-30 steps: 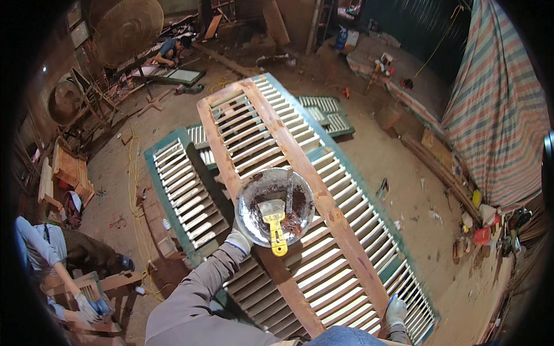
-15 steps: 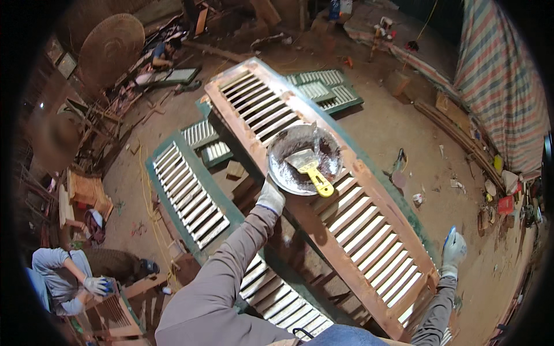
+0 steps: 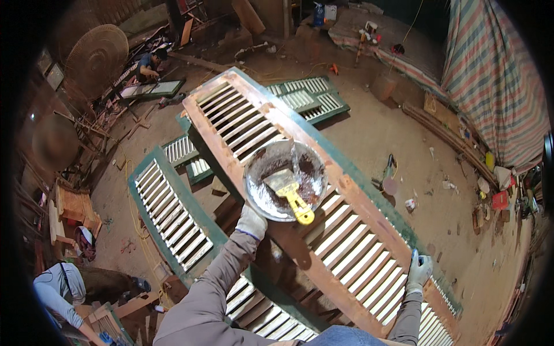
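My left hand, in a pale work glove, grips the lower left side of a round metal bowl. The bowl is over a long louvered shutter with a bare brown frame and pale slats. Dark reddish-brown residue coats its inside, and a second thin blade stands against the far wall. A putty knife with a yellow handle lies in the bowl, its handle end over the near rim. My right hand, gloved with blue on the fingers, is closed at the shutter's right edge; its palm side is partly hidden.
A green-framed shutter lies to the left, and others lie behind. An angle grinder is on the floor at right. A co-worker bends over a wooden piece at lower left; another person works at far left.
My right hand has come left onto the shutter's edge. In the picture, the bowl and my left hand sit lower and farther left, as the whole view has shifted. The nearby co-worker leans lower.
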A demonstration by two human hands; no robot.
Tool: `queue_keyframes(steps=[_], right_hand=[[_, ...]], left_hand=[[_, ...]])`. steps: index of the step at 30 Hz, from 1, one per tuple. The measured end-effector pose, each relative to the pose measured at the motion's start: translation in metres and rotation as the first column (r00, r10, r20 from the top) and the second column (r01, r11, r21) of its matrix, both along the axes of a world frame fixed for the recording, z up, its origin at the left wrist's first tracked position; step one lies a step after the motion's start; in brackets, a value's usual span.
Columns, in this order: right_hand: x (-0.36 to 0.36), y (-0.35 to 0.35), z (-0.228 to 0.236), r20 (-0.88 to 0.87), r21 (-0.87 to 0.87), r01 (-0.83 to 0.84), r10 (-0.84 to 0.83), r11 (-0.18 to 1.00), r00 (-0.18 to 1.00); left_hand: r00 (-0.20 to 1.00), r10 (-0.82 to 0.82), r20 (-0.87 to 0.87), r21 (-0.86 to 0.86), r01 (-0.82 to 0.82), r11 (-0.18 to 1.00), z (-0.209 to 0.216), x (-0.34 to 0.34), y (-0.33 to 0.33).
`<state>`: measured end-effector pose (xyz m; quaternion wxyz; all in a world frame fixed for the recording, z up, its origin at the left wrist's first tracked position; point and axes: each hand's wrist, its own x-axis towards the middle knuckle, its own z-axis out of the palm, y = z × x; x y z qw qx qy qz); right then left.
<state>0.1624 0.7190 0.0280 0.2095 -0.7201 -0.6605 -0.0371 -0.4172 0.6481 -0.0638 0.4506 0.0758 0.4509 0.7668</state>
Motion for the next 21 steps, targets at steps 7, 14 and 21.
queue_keyframes(steps=[7, 14, 21], right_hand=[[0.009, 0.005, -0.033, -0.179, -0.039, 0.047, -0.053, 0.998, 0.982], [-0.006, -0.001, -0.013, -0.318, 0.083, 0.0, 0.027, 0.997, 0.948], [-0.025, -0.026, 0.018, 0.146, 0.378, 0.15, -0.219, 0.914, 0.965]], left_hand=[[0.988, -0.027, 0.153, 0.087, 0.013, 0.996, -0.004, -0.012, 0.012], [0.847, -0.298, -0.44, -0.116, 0.276, 0.954, 0.027, -0.001, 0.016], [0.622, -0.296, -0.725, -0.084, 0.347, 0.934, 0.063, 0.006, 0.008]])
